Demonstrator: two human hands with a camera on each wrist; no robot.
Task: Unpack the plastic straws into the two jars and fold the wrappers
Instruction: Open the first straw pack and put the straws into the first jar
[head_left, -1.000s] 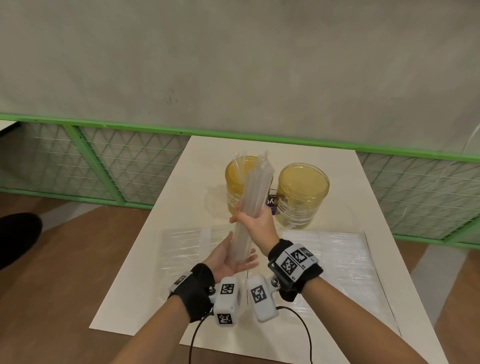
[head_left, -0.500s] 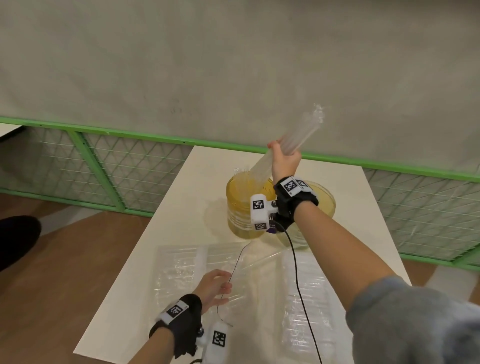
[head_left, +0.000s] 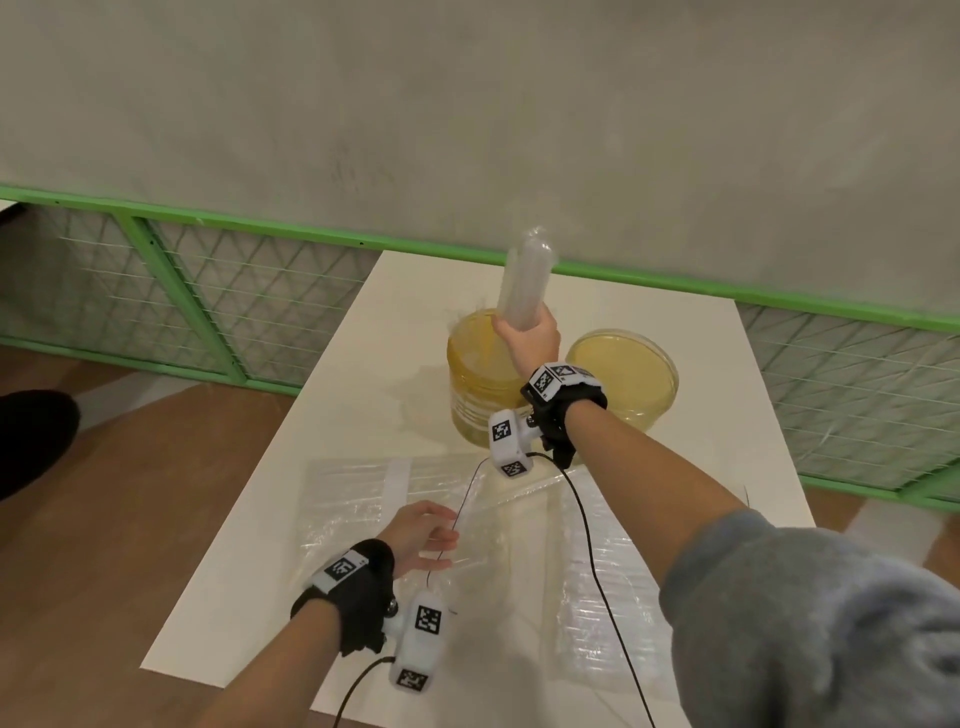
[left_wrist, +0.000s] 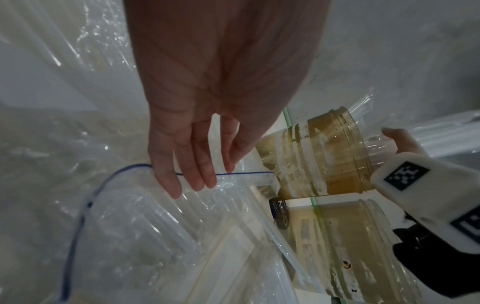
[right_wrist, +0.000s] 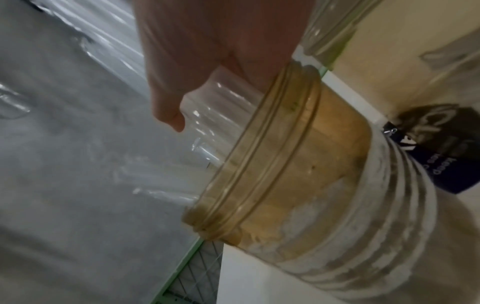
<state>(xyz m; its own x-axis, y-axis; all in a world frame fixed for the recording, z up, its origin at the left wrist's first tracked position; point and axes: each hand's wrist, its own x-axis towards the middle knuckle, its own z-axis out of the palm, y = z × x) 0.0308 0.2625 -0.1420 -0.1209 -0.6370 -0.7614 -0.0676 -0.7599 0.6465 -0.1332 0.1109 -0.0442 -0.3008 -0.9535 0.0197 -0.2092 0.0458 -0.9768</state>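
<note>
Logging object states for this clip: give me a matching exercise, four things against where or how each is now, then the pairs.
Things:
1. bundle of straws
2. left jar
3. right jar
4. zip bag

States:
A. lies flat on the table, under the left hand
B. stands with nothing sticking out of it
C. gripped upright by the right hand
D. has the straw bundle going into its mouth

Pairs: 1-C, 2-D, 3-B, 4-A

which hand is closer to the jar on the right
Right. The right hand grips the straw bundle over the left jar, right beside the right jar; the left hand is down on the wrappers.
</note>
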